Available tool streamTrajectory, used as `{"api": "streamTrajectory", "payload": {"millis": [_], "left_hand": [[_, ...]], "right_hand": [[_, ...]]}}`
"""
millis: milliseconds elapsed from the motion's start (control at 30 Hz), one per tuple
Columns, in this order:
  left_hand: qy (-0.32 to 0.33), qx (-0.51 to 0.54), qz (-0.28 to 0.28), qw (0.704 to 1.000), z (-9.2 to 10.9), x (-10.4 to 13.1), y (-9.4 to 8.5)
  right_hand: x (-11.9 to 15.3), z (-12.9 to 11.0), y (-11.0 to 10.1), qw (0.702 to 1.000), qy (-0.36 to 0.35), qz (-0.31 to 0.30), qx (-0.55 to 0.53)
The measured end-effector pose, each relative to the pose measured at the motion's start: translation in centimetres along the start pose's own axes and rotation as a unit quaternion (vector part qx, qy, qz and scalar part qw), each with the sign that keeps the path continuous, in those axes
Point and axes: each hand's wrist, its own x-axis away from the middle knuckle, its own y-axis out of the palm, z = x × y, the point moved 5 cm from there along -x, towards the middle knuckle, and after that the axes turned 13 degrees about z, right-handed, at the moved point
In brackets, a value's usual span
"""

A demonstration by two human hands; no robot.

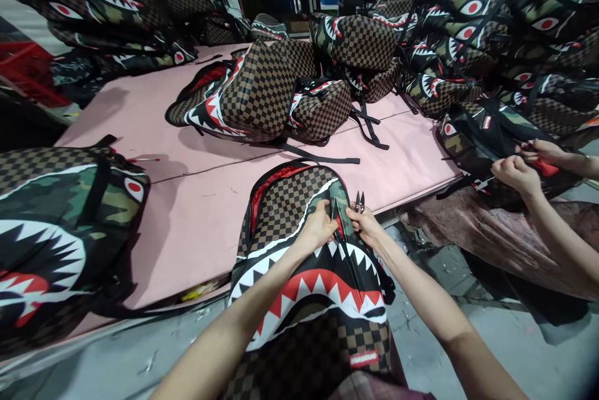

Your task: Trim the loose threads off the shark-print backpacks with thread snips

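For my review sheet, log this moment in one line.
left hand: on backpack front | right hand: holding snips, at backpack front | pink table: other backpacks

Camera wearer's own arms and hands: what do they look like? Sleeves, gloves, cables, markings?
Left hand and right hand: ungloved. Left arm and right arm: bare down to the frame's bottom edge, no sleeves in view, tapering toward the wrists. No watch, bracelet, cable or marking visible on either. Rings: too small to tell.
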Motion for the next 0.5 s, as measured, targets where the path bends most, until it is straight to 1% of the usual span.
{"api": "streamTrajectory", "payload": {"millis": [33,67,100,133,167,200,233,267,300,333,367,400,433,500], "left_hand": [[-0.003,0.034,0.007,0.999,-0.3,0.0,-0.1],[-0.005,0.066,0.013,0.998,-0.5,0.1,-0.2],[-0.003,0.092,0.017,0.996,-0.8,0.1,-0.3],[0.001,0.108,0.018,0.994,-0.9,0.0,-0.3],[0.007,0.119,0.016,0.993,-1.0,0.0,-0.3],[0.01,0.129,0.011,0.992,-1.1,-0.1,-0.3],[0.011,0.138,0.007,0.99,-1.1,-0.2,-0.2],[0.01,0.146,0.004,0.989,-1.1,-0.3,-0.1],[0.009,0.152,0.002,0.988,-1.2,-0.4,0.1],[0.009,0.155,0.003,0.988,-1.3,-0.5,0.3],[0.009,0.157,0.005,0.988,-1.3,-0.6,0.6],[0.012,0.157,0.008,0.988,-1.4,-0.7,0.9],[0.016,0.156,0.01,0.988,-1.5,-0.8,1.2],[0.026,0.153,0.011,0.988,-1.9,-1.2,2.0]], "right_hand": [[0.7,-1.0,-0.3,0.999,-0.034,0.012,0.036],[1.6,-2.1,-0.6,0.991,-0.091,0.028,0.092],[2.9,-3.3,-0.8,0.971,-0.164,0.04,0.171],[4.5,-4.4,-0.7,0.931,-0.243,0.043,0.269],[6.3,-5.0,-0.3,0.873,-0.311,0.035,0.373],[7.9,-4.9,0.2,0.81,-0.348,0.008,0.472],[9.3,-4.3,0.6,0.751,-0.355,-0.019,0.557],[10.5,-3.5,0.8,0.698,-0.342,-0.039,0.628],[11.3,-2.7,0.9,0.654,-0.321,-0.048,0.683],[11.8,-1.9,0.9,0.623,-0.3,-0.048,0.721],[12.1,-1.3,0.8,0.604,-0.282,-0.042,0.744],[12.2,-0.9,0.7,0.594,-0.27,-0.034,0.757],[12.2,-0.6,0.6,0.592,-0.262,-0.026,0.762],[11.9,-0.5,0.4,0.597,-0.258,-0.016,0.759]]}}
